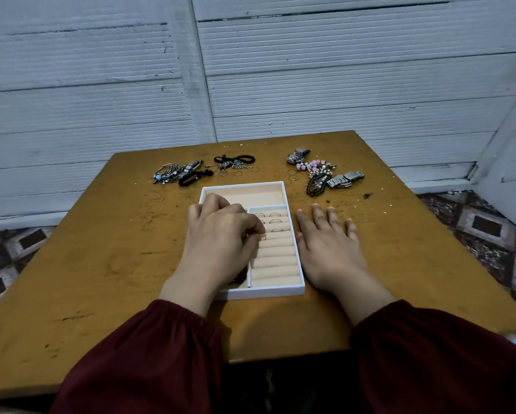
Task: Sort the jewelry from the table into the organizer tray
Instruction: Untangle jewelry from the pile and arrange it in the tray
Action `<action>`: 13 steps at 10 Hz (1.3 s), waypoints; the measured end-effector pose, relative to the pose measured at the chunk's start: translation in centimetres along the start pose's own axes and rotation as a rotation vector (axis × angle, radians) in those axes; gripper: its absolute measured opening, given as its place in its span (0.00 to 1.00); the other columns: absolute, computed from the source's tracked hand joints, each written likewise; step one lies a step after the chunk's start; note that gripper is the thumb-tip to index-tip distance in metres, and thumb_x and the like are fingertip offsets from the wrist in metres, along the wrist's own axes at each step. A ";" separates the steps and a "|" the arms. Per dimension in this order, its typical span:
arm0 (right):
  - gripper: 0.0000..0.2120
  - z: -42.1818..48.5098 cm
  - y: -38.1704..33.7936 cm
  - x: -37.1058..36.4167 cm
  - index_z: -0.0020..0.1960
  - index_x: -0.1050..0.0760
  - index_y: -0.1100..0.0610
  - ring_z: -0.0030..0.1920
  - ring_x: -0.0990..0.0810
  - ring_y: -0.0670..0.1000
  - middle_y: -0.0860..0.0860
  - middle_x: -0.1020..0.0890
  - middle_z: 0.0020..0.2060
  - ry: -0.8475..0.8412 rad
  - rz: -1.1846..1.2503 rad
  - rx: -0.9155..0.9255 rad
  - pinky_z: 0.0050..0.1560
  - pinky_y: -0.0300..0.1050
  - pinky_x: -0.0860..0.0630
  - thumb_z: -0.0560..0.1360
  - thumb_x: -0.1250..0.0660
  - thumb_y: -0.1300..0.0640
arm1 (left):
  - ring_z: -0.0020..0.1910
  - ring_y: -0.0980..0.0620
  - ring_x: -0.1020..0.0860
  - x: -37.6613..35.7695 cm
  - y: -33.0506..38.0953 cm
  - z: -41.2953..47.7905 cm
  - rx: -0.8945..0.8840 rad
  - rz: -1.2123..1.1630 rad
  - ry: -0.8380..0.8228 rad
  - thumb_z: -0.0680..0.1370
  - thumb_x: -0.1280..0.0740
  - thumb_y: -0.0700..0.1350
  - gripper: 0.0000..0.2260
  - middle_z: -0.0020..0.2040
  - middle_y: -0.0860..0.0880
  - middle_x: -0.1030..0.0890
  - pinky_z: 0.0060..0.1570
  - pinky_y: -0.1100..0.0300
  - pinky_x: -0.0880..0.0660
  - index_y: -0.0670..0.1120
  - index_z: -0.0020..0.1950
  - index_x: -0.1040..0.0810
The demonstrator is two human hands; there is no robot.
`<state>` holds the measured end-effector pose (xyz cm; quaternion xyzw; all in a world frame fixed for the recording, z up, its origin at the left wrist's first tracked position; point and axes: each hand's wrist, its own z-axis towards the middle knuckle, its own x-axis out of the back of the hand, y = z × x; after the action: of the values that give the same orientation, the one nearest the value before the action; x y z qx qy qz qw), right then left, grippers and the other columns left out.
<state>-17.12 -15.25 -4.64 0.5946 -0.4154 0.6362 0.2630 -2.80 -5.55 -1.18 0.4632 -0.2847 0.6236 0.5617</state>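
Note:
A white organizer tray with peach lining lies in the middle of the table. Several thin rings sit in the upper slots of its ring rolls. My left hand reaches over the tray's left side, its fingertips pinching a ring at a ring-roll slot. My right hand lies flat on the table just right of the tray, fingers spread. Loose rings lie behind the tray, one more ring to its left.
Piles of jewelry lie along the table's far side: chains and a black cord bracelet at left, a black bracelet with chains in the middle, pink beads and two metal watches at right. A grey wall stands behind the table.

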 end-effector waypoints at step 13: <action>0.11 2.2 -6.2 4.8 0.49 0.22 0.49 0.52 0.24 0.48 0.44 0.21 0.46 0.533 0.626 0.293 0.56 0.52 0.28 0.73 0.42 0.52 | 0.42 0.56 0.24 -0.1 -5.5 2.5 0.163 -0.632 0.308 0.71 0.29 0.44 0.08 0.39 0.58 0.20 0.41 0.63 0.30 0.58 0.41 0.20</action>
<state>-11.60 -14.67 1.30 0.2858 -0.3988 0.8687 0.0684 3.20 -6.69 -1.18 0.4721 0.0109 0.5022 0.7244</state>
